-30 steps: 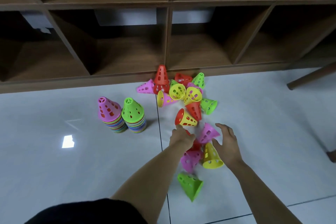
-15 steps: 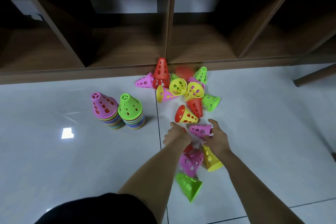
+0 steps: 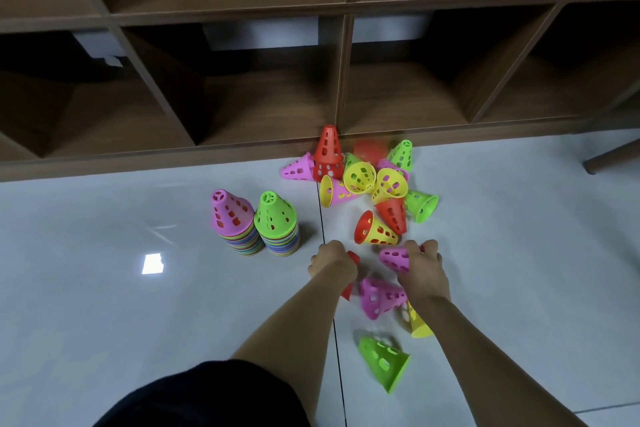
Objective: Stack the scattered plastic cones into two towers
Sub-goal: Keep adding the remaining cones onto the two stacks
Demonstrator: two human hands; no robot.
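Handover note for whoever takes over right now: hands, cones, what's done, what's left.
Hands: left hand grips a red cone; right hand grips a pink cone.
Towers: pink-topped tower and green-topped tower stand side by side left of the hands.
Done: both towers started.
Left: the loose pile by the shelf, plus a second pink cone, a yellow cone and a green cone near the arms.

You have one view, from the wide-angle camera worn on your head, facing forward and steeply down at the floor [image 3: 104, 288]. It sits near, just above your left hand [image 3: 331, 262] and right hand [image 3: 424, 274], with the wooden shelf unit [image 3: 343, 80] across the top.
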